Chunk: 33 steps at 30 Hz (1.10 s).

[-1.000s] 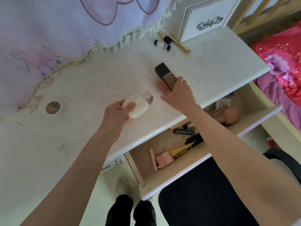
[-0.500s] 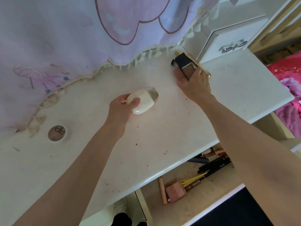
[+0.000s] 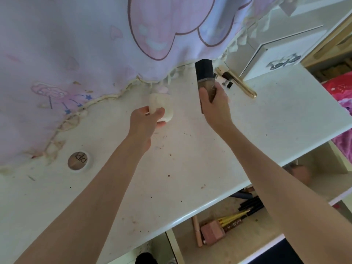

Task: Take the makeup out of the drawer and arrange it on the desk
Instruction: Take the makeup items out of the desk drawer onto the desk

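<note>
My right hand (image 3: 214, 105) grips a brown foundation bottle with a black cap (image 3: 204, 73), held upright near the back of the white desk (image 3: 181, 168). My left hand (image 3: 144, 121) holds a cream oval compact (image 3: 160, 105) close to the cloth's fringe. A gold tube (image 3: 242, 84) and a small black-capped vial (image 3: 225, 80) lie just right of the bottle. A round jar (image 3: 78, 161) sits at the left. Below, the open drawer (image 3: 238, 242) still holds a pink case (image 3: 212, 232), pencils and a pink stick.
A lilac printed cloth (image 3: 85, 44) with a fringed hem hangs over the back of the desk. A white drawer box with a metal bow handle (image 3: 283, 61) stands at the back right. A pink bedspread (image 3: 341, 103) lies to the right.
Both hands have moved farther back on the desk. The right hand has tipped the brown bottle upright; the left hand has carried the compact up to the cloth's fringe.
</note>
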Available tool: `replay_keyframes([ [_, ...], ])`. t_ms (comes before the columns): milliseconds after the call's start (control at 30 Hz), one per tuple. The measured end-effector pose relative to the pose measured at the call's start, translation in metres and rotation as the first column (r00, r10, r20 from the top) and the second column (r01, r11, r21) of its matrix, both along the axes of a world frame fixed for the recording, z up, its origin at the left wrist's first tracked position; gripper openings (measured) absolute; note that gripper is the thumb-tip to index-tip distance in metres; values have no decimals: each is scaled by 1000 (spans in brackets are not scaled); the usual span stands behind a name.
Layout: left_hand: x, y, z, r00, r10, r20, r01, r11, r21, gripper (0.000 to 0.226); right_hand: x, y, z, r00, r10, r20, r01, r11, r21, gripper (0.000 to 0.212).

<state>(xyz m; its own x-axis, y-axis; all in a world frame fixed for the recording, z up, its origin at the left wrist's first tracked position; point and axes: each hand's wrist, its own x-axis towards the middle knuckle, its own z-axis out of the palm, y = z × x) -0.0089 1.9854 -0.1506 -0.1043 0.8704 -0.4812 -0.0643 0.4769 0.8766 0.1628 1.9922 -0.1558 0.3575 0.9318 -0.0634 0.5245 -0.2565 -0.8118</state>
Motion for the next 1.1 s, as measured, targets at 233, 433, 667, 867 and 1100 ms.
replay_keyframes([
  [233,-11,8,-11,883,18,-469,126,954,274,41,-35,2,-1,962,97,-254,-81,994,73,33],
  [433,-18,12,-26,826,105,-553,84,948,306,39,-58,9,-10,941,223,-255,-202,974,104,40],
  [667,-14,20,-32,840,139,-525,59,937,343,39,-64,13,-18,928,293,-229,-287,956,58,44],
  [867,-18,10,-33,870,63,-489,84,959,272,61,-56,-4,-29,953,236,-190,-244,970,-20,61],
  [1100,-11,-70,-38,820,30,-572,193,926,326,53,-31,-84,-49,874,335,351,-331,941,-73,54],
])
